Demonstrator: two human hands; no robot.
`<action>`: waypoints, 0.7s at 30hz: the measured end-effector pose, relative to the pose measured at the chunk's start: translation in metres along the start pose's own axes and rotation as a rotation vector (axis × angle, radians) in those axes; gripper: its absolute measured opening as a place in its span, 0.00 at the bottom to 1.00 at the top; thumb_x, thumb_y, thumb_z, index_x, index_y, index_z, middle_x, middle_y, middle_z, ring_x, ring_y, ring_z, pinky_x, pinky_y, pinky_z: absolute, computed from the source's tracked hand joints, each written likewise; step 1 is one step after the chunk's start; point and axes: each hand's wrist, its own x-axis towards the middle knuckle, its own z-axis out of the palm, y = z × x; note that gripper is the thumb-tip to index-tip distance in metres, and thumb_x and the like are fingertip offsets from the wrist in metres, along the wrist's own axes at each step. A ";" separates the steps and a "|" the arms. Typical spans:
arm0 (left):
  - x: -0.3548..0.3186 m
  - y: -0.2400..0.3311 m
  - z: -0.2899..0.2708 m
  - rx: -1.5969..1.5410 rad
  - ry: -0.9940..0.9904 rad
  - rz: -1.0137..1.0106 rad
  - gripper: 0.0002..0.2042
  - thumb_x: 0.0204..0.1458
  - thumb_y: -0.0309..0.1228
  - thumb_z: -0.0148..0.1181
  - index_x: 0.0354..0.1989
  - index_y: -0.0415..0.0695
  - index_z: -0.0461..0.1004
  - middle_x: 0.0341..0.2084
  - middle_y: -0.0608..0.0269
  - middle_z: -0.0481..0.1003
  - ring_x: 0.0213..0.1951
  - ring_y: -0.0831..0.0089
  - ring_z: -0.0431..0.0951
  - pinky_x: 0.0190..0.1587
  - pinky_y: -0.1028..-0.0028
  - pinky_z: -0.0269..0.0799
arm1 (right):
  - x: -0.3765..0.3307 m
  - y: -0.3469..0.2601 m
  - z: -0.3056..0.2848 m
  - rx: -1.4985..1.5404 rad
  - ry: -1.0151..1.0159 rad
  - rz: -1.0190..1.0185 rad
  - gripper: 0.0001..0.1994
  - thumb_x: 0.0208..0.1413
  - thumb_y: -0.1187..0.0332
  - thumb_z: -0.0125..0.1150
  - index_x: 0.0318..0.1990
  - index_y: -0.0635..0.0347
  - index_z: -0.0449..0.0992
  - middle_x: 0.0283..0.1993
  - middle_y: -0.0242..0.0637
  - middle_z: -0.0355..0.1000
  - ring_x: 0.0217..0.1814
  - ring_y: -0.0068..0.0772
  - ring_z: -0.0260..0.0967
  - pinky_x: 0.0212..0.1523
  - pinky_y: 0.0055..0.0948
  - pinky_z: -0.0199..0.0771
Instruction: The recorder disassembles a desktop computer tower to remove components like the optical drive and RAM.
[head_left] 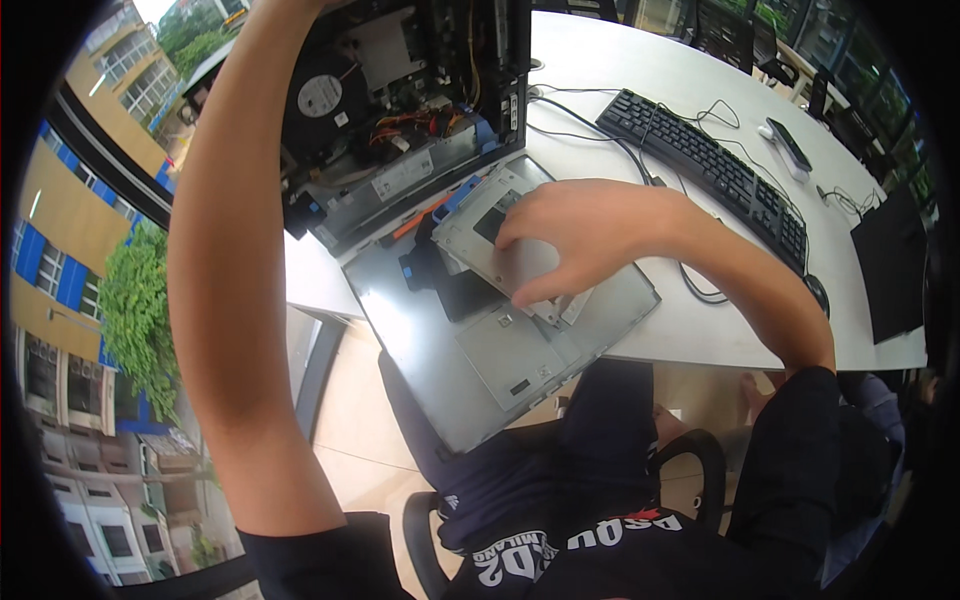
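Observation:
My right hand (580,235) is curved over a flat silver metal drive (470,238), thumb and fingers apart and touching or just above its top. I cannot see a grip around it. The drive has a dark patch on top and a blue latch at its far end, and lies tilted on a detached metal side panel (405,340). A black bracket-like part (450,285) lies partly under it. My left forearm (235,250) reaches up past the opened desktop computer case (420,185); the left hand is beyond the top edge.
The case, showing a round fan (322,97) and coloured cables, stands on the white table (590,60). A black keyboard (710,165), cables, a mouse (816,294) and a small dark device (790,145) lie to the right. The panel overhangs the table edge above my lap.

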 end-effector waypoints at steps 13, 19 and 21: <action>-0.007 0.014 0.004 0.043 0.029 -0.009 0.61 0.49 0.80 0.44 0.77 0.34 0.49 0.77 0.40 0.47 0.79 0.53 0.45 0.78 0.56 0.41 | 0.016 0.020 -0.008 0.148 -0.214 0.128 0.31 0.60 0.42 0.62 0.45 0.68 0.83 0.44 0.52 0.80 0.47 0.46 0.77 0.51 0.37 0.76; 0.008 0.003 0.001 -0.065 -0.083 0.110 0.56 0.54 0.78 0.40 0.78 0.41 0.50 0.78 0.47 0.48 0.79 0.53 0.45 0.78 0.54 0.41 | 0.006 0.024 -0.024 0.685 0.234 0.270 0.30 0.64 0.42 0.59 0.44 0.67 0.82 0.40 0.41 0.79 0.42 0.35 0.76 0.47 0.35 0.77; 0.011 -0.007 0.005 -0.289 0.066 0.231 0.53 0.56 0.78 0.36 0.77 0.44 0.54 0.78 0.51 0.49 0.78 0.53 0.45 0.77 0.49 0.41 | 0.001 0.017 -0.032 1.085 0.461 0.268 0.23 0.65 0.46 0.60 0.40 0.62 0.80 0.37 0.35 0.76 0.41 0.27 0.75 0.49 0.35 0.76</action>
